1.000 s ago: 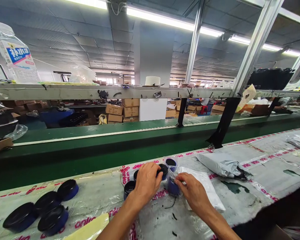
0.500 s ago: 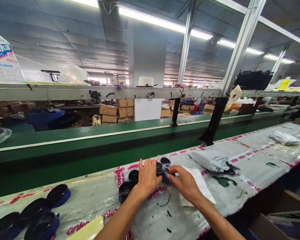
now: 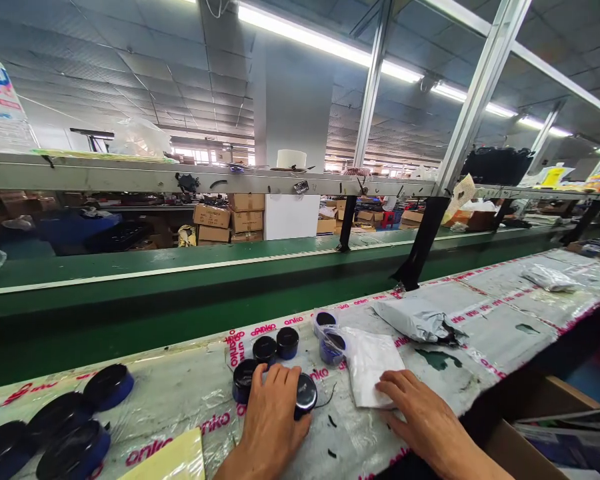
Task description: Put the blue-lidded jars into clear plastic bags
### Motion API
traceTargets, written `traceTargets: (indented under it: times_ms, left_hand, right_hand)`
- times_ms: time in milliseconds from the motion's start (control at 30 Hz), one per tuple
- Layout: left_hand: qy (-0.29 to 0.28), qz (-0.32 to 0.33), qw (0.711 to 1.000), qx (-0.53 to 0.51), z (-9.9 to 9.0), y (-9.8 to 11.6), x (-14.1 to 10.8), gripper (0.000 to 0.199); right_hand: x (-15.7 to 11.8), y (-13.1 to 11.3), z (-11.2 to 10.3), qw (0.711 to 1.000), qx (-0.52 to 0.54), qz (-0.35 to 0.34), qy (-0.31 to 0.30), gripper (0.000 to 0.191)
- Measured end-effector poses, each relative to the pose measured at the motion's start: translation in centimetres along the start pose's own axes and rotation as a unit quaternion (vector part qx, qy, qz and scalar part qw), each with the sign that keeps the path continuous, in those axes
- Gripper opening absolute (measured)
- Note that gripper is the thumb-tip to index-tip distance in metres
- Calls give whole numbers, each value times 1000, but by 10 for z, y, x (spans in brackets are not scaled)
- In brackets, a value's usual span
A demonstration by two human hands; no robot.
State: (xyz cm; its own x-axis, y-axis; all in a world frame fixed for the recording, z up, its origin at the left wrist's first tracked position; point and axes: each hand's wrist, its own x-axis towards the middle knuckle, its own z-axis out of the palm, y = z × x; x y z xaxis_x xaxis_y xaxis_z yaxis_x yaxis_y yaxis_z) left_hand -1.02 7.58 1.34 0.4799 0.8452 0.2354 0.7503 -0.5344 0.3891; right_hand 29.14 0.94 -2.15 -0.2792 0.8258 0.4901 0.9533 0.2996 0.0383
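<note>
My left hand (image 3: 275,410) reaches over the table with fingers curved round a round black cap (image 3: 306,392) that shows at its right side. Another dark cap (image 3: 244,380) lies just left of its fingertips, and two small ones (image 3: 265,349) (image 3: 287,342) stand behind. My right hand (image 3: 420,407) has its fingers apart, with fingertips at the right edge of a white sheet of soft packing (image 3: 373,363). Two dark caps in clear wrap (image 3: 332,347) stand at the sheet's left edge, touched by neither hand.
Several large dark blue caps (image 3: 109,387) lie at the left, near a yellow pad (image 3: 167,460). A grey plastic bag (image 3: 415,320) lies at the right. Behind the table (image 3: 170,373) runs a green conveyor (image 3: 130,267) under a metal shelf (image 3: 230,183). A cardboard box stands lower right.
Both hands have drawn back towards me; the right has left the wrapped caps and moved to the white sheet. The left now has a black cap beside its fingers. The view has shifted slightly.
</note>
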Motion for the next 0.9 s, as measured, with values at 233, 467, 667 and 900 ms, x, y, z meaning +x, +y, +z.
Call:
traceTargets:
  times_ms: [233,467,667,900]
  left_hand:
    - [27,32,998,40,21,-19,-5,67]
    - [175,103,976,81,46,-15,-30,51]
    - [212,210,944,143,60,-1,-31,53]
    - [201,175,961,77,85,28,-32,60]
  right_hand:
    - [-5,-18,8,988,-112,-70,75,27]
    - [-7,-28,4,985,-109,-63,117,30]
    - [-8,-21,6,994,-50,-10,100,12]
    - [-12,-19,-4,996,45,41,58,11]
